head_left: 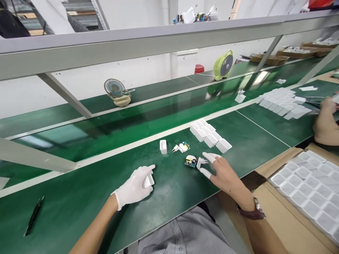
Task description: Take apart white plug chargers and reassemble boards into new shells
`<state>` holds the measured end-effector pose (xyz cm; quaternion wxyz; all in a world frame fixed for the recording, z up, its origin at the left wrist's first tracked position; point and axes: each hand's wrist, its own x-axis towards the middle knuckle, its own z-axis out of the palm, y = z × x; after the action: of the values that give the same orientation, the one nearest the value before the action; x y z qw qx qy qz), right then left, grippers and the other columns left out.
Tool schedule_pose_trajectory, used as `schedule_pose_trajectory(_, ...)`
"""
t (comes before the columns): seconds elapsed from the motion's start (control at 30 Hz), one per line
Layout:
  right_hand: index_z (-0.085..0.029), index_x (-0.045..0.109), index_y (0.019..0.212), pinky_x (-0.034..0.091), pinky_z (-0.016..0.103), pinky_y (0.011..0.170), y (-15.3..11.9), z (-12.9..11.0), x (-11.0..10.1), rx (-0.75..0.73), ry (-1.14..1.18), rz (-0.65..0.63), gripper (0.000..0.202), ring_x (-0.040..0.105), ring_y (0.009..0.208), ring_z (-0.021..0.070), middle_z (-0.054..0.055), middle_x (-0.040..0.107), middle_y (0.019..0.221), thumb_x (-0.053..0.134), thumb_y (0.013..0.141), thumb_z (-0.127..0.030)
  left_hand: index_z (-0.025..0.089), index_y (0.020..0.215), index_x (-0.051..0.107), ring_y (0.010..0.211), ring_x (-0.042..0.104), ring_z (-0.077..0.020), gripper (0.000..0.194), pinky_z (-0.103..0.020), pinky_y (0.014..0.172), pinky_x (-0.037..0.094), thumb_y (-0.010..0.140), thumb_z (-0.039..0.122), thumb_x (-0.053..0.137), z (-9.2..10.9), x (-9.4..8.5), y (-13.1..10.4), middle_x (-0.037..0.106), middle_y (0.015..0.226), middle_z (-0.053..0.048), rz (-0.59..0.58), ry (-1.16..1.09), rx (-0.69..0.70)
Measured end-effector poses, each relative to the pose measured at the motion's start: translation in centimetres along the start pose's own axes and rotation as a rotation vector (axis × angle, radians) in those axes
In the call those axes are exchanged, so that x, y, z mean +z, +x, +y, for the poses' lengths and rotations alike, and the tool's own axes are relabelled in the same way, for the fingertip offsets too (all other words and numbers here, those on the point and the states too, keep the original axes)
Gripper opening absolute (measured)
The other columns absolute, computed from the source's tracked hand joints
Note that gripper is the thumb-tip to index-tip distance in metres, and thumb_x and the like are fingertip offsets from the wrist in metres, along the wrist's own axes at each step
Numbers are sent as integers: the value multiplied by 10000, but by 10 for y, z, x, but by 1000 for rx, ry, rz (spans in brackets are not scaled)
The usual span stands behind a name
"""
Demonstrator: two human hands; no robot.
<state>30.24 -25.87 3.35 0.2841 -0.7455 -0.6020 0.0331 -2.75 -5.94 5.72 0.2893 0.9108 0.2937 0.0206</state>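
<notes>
My left hand, in a white glove, is closed around a small white plastic case on the green bench. My right hand has white finger covers on its fingertips. Its thumb and forefinger are apart, on either side of a small white plug piece; I cannot tell whether they touch it. The plug piece lies against a circuit board with yellow and black components. Just beyond lies another circuit board with a white plug. An open white case stands to its left.
Several white cases stand in rows beyond my right hand. A box with trays of white cases is at my right. Tweezers lie at left. A rail borders the bench. A co-worker's hand shows at far right.
</notes>
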Motion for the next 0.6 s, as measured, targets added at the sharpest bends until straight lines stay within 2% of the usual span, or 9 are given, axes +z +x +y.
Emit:
schedule_pose_trajectory(0.1,-240,446,1473,511,541,952,-15,15,-18,81,-81,60,566,579,1174,364,137,655,1205,551,959,-453,273,1443,467,1315,512,-338,758,-523,1121,417,743,351,746,-8,-5,10,552,1412,-108,89,-7,-18)
schedule_pose_trajectory(0.17,-223,442,1476,507,548,952,-23,20,-25,104,-116,85,564,579,1163,370,141,664,1165,534,968,-453,275,1428,481,1342,499,-323,706,-505,1144,406,777,401,725,-15,-8,16,525,1448,-96,116,-36,-48)
schedule_pose_trajectory(0.3,-232,427,1482,512,532,961,-23,18,-20,105,-96,81,553,578,1171,344,137,639,1251,535,977,-428,261,1375,540,1320,537,-295,579,-485,1146,418,832,416,666,-26,-4,24,554,1429,-84,139,-108,-75)
schedule_pose_trajectory(0.4,-243,476,1437,528,497,951,-6,11,-3,2,-58,75,488,587,1172,316,122,630,1286,549,971,-368,253,1321,589,1309,547,-309,556,-507,1150,411,802,417,701,-32,4,24,589,1396,-87,196,-120,-67)
schedule_pose_trajectory(0.47,-227,556,1354,541,490,921,8,2,15,-55,-94,89,435,627,1102,316,125,668,1197,598,937,-344,254,1296,610,1308,548,-318,536,-518,1150,410,792,408,710,-35,8,20,601,1384,-93,236,-119,-73)
schedule_pose_trajectory(0.53,-208,650,1205,563,495,848,21,-9,36,-13,-203,114,370,673,964,328,132,698,1052,686,868,-357,262,1291,623,1305,554,-331,538,-524,1149,417,777,390,714,-37,11,15,609,1379,-95,252,-119,-101)
schedule_pose_trajectory(0.6,-199,706,982,584,460,725,31,-21,58,69,-307,78,271,696,818,325,139,701,957,759,798,-391,290,1273,645,1299,560,-347,540,-524,1151,426,746,369,729,-38,10,10,615,1375,-83,282,-122,-141)
